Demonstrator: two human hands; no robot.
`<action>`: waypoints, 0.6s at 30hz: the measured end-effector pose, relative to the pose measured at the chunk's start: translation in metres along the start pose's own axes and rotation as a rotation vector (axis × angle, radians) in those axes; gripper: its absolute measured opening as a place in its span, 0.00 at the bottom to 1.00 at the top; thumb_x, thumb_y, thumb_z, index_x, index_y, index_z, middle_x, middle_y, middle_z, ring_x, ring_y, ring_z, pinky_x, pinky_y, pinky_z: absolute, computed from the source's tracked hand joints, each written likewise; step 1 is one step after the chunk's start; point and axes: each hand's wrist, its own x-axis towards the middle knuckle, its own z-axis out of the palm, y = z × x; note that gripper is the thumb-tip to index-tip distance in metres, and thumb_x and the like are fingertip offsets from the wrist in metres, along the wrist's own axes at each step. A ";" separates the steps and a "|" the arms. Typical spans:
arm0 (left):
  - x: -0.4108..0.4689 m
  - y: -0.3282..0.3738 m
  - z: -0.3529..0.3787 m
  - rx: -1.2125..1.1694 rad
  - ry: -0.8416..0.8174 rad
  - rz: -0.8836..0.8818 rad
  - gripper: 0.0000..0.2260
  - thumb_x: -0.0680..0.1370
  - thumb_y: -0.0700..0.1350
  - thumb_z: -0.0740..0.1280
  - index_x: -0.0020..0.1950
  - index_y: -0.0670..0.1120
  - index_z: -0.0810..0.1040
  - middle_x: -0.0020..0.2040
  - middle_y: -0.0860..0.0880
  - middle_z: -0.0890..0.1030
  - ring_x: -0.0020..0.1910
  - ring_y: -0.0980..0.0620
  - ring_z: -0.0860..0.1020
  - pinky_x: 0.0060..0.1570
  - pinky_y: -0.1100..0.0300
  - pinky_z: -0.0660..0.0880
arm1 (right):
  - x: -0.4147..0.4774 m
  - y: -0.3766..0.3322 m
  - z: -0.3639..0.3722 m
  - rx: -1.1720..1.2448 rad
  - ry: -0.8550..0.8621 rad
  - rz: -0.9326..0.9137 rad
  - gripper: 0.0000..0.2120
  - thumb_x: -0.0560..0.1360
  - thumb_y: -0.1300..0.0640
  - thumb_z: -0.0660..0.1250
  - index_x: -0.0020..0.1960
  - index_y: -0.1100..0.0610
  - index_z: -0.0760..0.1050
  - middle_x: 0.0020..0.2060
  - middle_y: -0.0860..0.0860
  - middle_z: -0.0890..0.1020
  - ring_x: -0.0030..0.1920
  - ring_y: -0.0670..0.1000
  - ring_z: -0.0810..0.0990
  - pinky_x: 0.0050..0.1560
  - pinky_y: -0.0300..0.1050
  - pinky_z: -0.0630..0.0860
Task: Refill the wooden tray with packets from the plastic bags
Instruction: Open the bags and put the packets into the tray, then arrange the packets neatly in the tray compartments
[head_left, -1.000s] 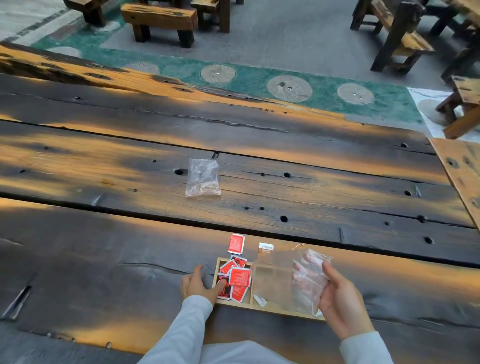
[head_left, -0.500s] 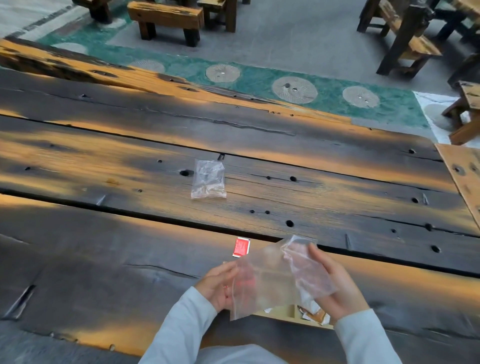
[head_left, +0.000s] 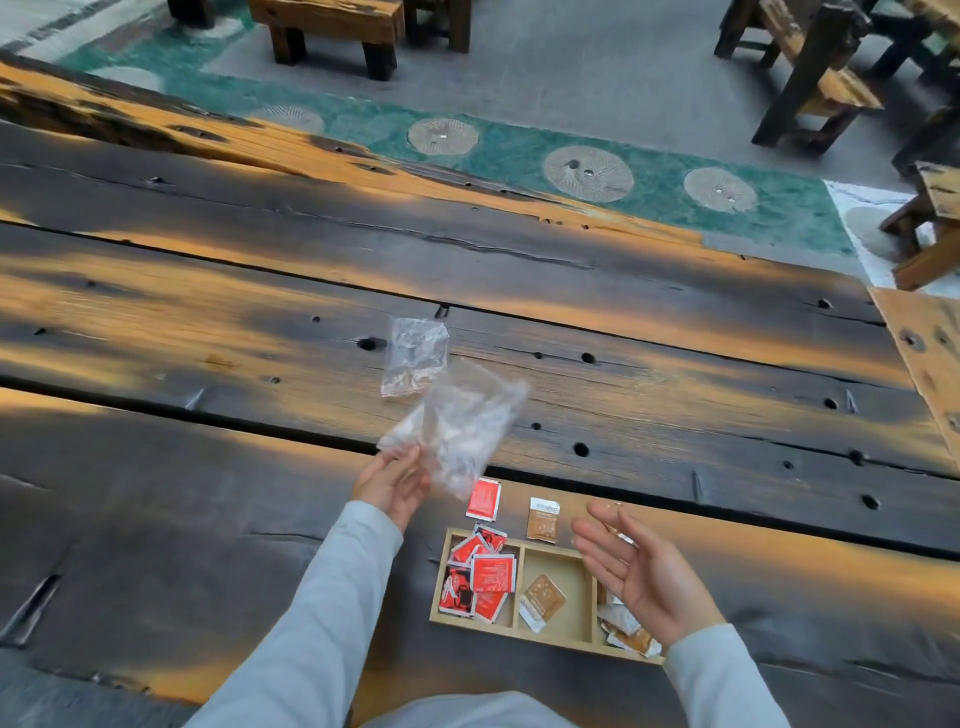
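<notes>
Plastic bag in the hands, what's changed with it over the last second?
The plastic bag passed from the right hand to the left hand, which came off the tray and now holds the bag out beyond it. The right hand let go and hangs open over the tray's right end. The tray, the second bag and the loose red packet stayed put.
</notes>
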 end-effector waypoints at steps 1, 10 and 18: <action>0.007 0.007 0.004 -0.018 0.010 0.001 0.08 0.79 0.37 0.68 0.58 0.42 0.77 0.57 0.41 0.81 0.47 0.47 0.85 0.39 0.59 0.84 | 0.004 0.003 -0.001 -0.020 0.022 0.002 0.14 0.84 0.54 0.61 0.61 0.60 0.81 0.54 0.61 0.88 0.48 0.55 0.90 0.46 0.45 0.87; 0.014 -0.022 -0.012 0.423 0.260 -0.067 0.17 0.78 0.38 0.70 0.67 0.43 0.75 0.64 0.40 0.80 0.56 0.40 0.81 0.52 0.48 0.80 | 0.056 0.045 0.034 -0.932 0.152 -0.124 0.14 0.80 0.55 0.68 0.65 0.51 0.78 0.65 0.53 0.82 0.60 0.53 0.83 0.62 0.51 0.81; -0.020 -0.092 -0.034 0.903 0.184 -0.129 0.04 0.77 0.45 0.71 0.51 0.52 0.80 0.53 0.44 0.85 0.46 0.46 0.85 0.45 0.53 0.85 | 0.084 0.083 0.058 -1.616 0.063 -0.274 0.28 0.76 0.54 0.74 0.73 0.48 0.70 0.71 0.49 0.72 0.71 0.51 0.73 0.71 0.48 0.73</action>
